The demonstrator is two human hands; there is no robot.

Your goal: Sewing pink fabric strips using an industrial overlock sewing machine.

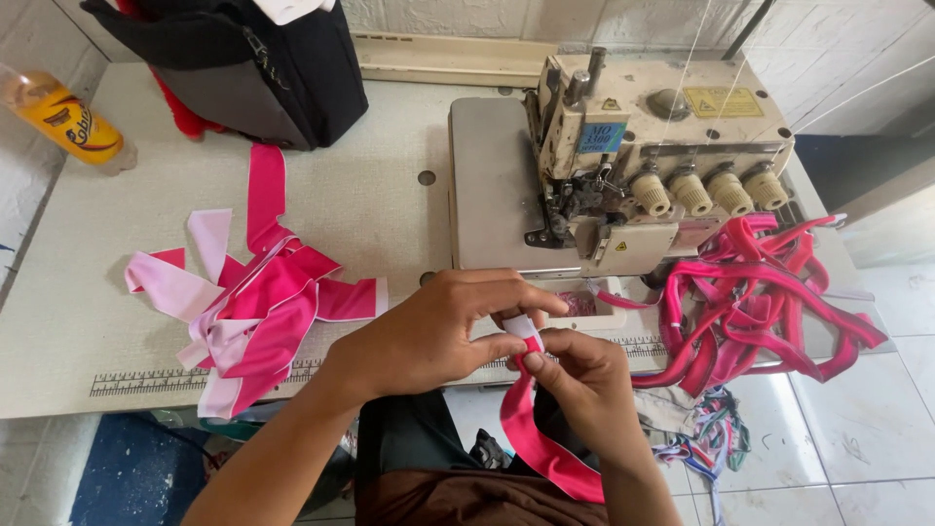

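Left hand: fingers closed, pinching the top end of the pink fabric strip
Right hand: pinching the same end; strip hangs to the lap
Handling: likely light, limp, soft; grip near the end
Counter: cut pink pieces; overlock machine behind

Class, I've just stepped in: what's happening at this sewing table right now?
A person sits at a sewing table and pinches the end of a pink fabric strip between both hands, the left hand above and the right hand below, just in front of the overlock sewing machine. The strip hangs down toward the lap. A pile of cut pink pieces lies to the left, and a tangle of sewn pink bands drapes off the right of the machine.
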